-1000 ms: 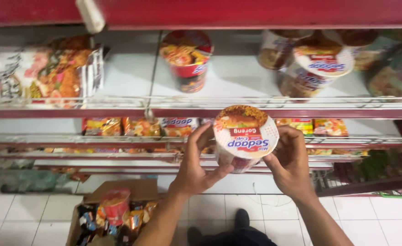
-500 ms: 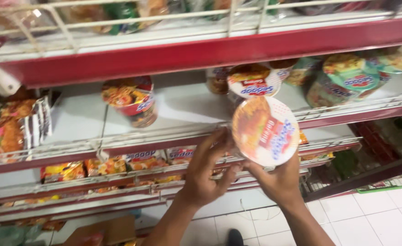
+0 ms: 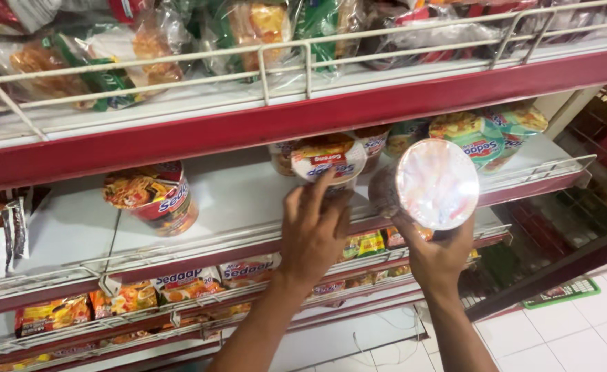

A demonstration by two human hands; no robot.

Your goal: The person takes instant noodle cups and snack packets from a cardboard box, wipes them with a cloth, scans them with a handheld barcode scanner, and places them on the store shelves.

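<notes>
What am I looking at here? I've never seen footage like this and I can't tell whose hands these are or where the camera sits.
The picture comes from a camera worn on a person's head, looking at a shop shelf, so both arms reaching in from the bottom belong to the wearer. There is no machine, only two bare hands. The right hand holds a cup of instant noodles tipped on its side, so its shiny round lid faces the camera. The left hand reaches to the white shelf, its fingers against a second noodle cup standing there. A red cup stands alone to the left, and green cups sit at the right. Bagged snacks fill the shelf above; noodle packets lie below.
</notes>
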